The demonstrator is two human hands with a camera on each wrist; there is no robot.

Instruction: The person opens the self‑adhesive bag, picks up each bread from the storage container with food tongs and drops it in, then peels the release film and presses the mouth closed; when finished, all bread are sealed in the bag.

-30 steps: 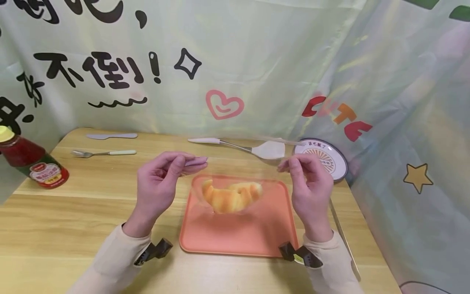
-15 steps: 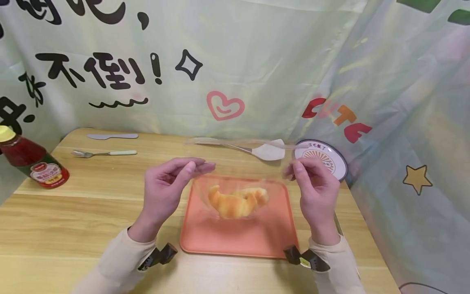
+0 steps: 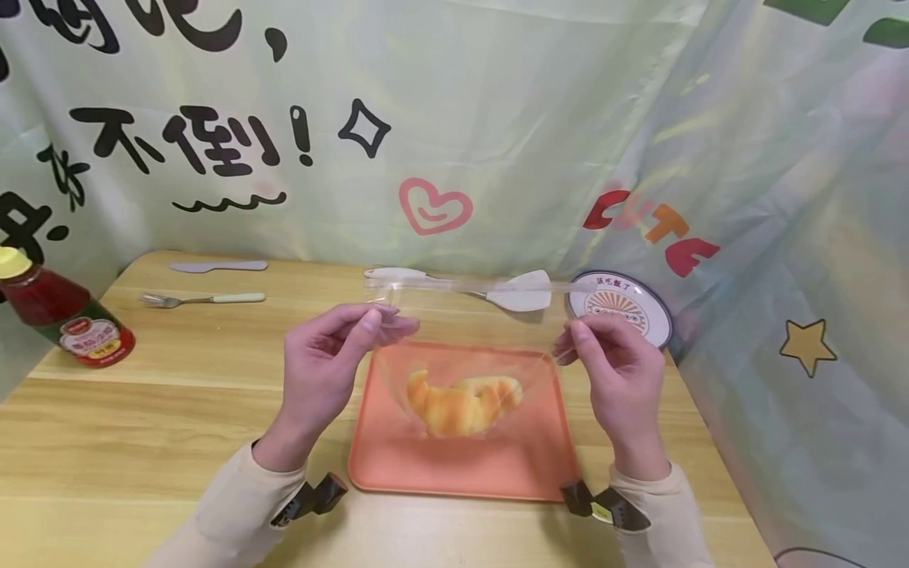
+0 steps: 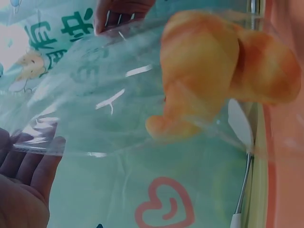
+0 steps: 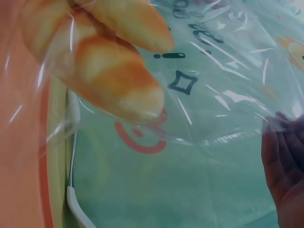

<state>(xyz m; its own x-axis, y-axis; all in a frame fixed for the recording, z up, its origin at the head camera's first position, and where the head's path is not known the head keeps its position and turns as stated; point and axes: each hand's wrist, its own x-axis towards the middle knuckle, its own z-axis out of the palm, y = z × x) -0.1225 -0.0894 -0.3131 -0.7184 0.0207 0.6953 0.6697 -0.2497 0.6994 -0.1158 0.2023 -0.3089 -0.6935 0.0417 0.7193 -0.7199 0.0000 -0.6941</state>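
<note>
A clear plastic bag is stretched between both hands, with a golden croissant lying in its bottom. My left hand pinches the bag's left edge between thumb and fingers. Opposite it, my right hand pinches the right edge. Bag and croissant appear held above an orange tray; whether the bag's bottom touches the tray I cannot tell. Both wrist views show the croissant through the see-through film.
Behind the tray lies a white spatula, partly seen through the bag. A round patterned plate stands at the back right. A knife, a fork and a red sauce bottle are on the left.
Both hands have shifted right and slightly down toward the person, still pinching the bag. The croissant has moved right and lower over the tray with it.
</note>
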